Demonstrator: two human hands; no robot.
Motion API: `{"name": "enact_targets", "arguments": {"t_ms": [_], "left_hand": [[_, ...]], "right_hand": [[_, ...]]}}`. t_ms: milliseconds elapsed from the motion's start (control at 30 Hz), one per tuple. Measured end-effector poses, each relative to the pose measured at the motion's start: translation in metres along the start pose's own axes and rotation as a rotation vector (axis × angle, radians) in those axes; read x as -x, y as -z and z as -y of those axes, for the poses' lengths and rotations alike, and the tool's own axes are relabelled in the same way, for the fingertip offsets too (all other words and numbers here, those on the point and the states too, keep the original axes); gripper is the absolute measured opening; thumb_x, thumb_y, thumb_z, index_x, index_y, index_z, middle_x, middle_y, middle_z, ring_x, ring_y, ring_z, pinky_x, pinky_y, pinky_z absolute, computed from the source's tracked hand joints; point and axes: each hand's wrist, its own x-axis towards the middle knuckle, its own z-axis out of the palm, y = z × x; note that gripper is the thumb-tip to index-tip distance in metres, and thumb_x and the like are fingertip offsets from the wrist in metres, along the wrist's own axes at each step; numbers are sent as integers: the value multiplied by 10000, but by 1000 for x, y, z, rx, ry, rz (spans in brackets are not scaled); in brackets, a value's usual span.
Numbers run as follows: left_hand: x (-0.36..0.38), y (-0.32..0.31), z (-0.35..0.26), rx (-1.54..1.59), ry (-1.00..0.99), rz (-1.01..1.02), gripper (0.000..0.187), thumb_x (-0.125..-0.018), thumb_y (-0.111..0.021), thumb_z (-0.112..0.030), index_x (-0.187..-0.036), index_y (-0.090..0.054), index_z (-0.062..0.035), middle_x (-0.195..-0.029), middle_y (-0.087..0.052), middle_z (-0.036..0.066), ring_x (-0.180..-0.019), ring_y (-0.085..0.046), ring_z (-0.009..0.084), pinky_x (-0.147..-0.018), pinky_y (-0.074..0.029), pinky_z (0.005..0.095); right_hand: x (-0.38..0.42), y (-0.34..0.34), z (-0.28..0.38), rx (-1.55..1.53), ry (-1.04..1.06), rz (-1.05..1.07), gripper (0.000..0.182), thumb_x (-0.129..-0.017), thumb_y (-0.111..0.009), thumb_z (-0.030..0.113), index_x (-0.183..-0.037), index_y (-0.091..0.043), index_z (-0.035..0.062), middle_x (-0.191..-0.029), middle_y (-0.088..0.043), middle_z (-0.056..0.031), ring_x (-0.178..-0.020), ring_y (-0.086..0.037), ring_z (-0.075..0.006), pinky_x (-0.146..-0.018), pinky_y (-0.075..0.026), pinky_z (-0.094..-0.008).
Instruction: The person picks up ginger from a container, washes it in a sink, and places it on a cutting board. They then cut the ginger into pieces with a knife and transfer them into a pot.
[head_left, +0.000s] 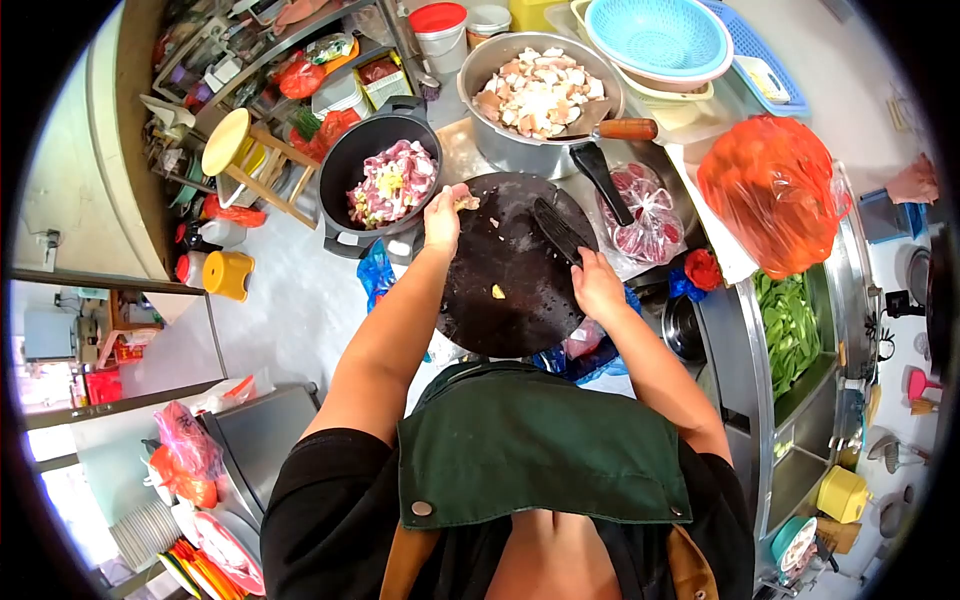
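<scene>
over the dark board (510, 290), left grip (442, 222) pinches meat (466, 201); right grip (597, 285) clasps cleaver (558, 230).

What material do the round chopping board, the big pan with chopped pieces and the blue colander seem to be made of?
Round chopping board: probably dark, matt wood, though plastic is possible; thick, no shine.
Big pan: metal, likely steel or aluminium; grey reflective wall.
Blue colander: plastic; bright uniform colour, moulded holes.
</scene>
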Motion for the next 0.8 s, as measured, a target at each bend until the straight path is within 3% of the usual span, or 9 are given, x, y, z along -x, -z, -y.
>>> {"name": "enact_targets", "arguments": {"t_ms": [67,233,367,433,500,567,633,700,800], "left_hand": [[2,-1,-2,164,23,-38,365,-931,-382,-208,-1149,-520,50,-1022,-627,126,-959,-580,198,-903,-397,290],[7,-2,-8,249,75,-125,314,-876,-407,-41,-1156,-503,63,-1045,-618,137,-983,-579,194,-915,-404,271],[31,11,2,-354,-219,-114,218,-798,-497,51,-983,-602,5,-932,-629,108,-910,-597,196,-817,-462,290],[59,15,6,-728,-444,49,190,-776,-621,-66,-965,-618,-42,-883,-612,97,-830,-592,221,-765,-469,305],[94,7,-14,-742,-470,470,249,-719,-692,-144,-946,-620,-73,-844,-573,108,-830,-573,261,-759,-464,324],[118,4,-10,-856,-517,641,276,-686,-707,-150,-932,-616,-67,-883,-559,102,-866,-557,281,-760,-462,329],[122,6,17,-972,-485,699,271,-674,-707,-146,-921,-618,-80,-967,-537,112,-914,-540,304,-781,-460,353],[127,6,20,-972,-402,628,226,-708,-677,-146,-920,-623,-91,-949,-539,120,-916,-540,306,-793,-458,362],[143,-5,-7,-1049,-384,437,203,-753,-636,-144,-941,-621,-67,-946,-558,137,-916,-546,309,-802,-456,368]], "right_hand": [[-4,-8,-4,145,63,1,441,-824,-529,190,-1232,-447,46,-1099,-486,-176,-1023,-492,-350,-859,-414,-419],[-6,-23,-8,206,106,-34,478,-768,-601,154,-1218,-468,63,-1074,-475,-133,-1004,-475,-315,-835,-419,-423],[-20,22,20,217,371,-140,413,-711,-653,152,-1104,-548,78,-1068,-480,-110,-1021,-461,-293,-830,-412,-411],[-49,76,47,325,541,-399,367,-710,-636,161,-1062,-561,85,-1099,-486,-113,-1020,-458,-285,-857,-374,-446],[-84,120,63,506,556,-599,316,-716,-625,175,-1007,-567,65,-1077,-505,-100,-1051,-449,-272,-897,-337,-470],[-121,146,63,768,323,-309,314,-715,-624,179,-1004,-578,66,-1081,-525,-100,-1065,-461,-269,-933,-299,-517],[-160,157,55,787,252,-258,264,-742,-603,207,-960,-616,58,-1025,-590,-106,-1006,-535,-267,-908,-366,-471],[-175,176,63,854,237,148,249,-744,-620,254,-883,-663,51,-934,-648,-104,-902,-607,-253,-796,-462,-384],[-179,202,89,882,339,-47,235,-705,-668,267,-820,-691,63,-842,-668,-105,-815,-641,-244,-669,-501,-324]]}}
